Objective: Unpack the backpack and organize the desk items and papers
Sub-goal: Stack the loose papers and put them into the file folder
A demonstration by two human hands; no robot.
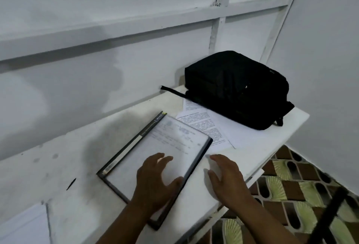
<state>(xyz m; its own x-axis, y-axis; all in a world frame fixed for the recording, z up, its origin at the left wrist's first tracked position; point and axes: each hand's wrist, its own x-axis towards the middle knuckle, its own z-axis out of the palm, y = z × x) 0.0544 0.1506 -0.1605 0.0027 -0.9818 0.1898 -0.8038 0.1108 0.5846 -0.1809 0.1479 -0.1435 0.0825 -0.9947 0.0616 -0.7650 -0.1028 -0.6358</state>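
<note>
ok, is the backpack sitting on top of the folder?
No. The backpack lies at the desk's far end on loose printed papers, apart from the folder, which lies nearer under the left hand.

Black backpack (237, 90), white desk (77, 166), dark-edged folder (155, 156), green-and-brown patterned floor (291, 185).

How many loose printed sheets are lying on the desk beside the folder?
2 visible: one printed sheet lies between the folder and the backpack; a second sheet pokes out from under the backpack's near edge. More may be hidden beneath the backpack.
</note>
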